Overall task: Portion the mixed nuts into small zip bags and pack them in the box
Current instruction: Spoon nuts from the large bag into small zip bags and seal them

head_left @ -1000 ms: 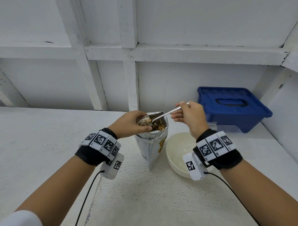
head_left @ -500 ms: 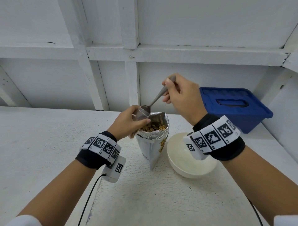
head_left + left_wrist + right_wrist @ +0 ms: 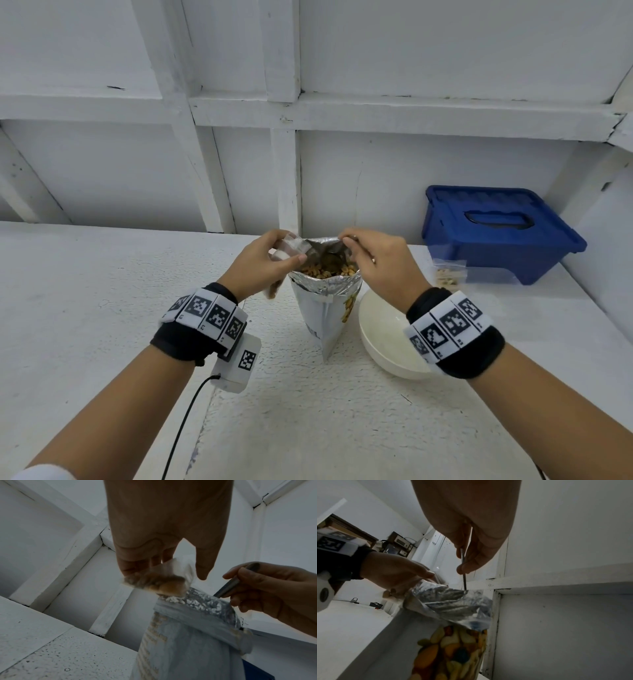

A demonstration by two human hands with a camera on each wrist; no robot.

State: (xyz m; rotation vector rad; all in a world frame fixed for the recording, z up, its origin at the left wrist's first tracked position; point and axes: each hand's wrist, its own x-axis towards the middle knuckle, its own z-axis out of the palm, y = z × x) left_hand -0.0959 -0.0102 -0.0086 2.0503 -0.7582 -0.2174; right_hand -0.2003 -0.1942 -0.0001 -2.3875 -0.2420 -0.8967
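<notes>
A silver foil bag of mixed nuts (image 3: 323,301) stands open on the white table (image 3: 102,308). My left hand (image 3: 274,255) pinches a small clear zip bag (image 3: 291,244) just left of the foil bag's mouth. In the left wrist view the zip bag (image 3: 159,582) has some nuts at its bottom. My right hand (image 3: 352,246) grips a metal spoon (image 3: 463,566) by the handle. The spoon points down into the foil bag (image 3: 452,601), and its bowl is hidden among the nuts. The lidded blue box (image 3: 496,236) sits at the back right.
A white bowl (image 3: 387,342) stands right of the foil bag, under my right wrist. A filled zip bag (image 3: 448,274) lies against the front of the blue box. A white panelled wall (image 3: 342,154) rises behind the table. A cable (image 3: 185,418) hangs from my left wrist.
My right hand lifted the spoon from the foil bag, tipped it over the small zip bag, then brought it back down into the foil bag. My left hand kept hold of the zip bag.
</notes>
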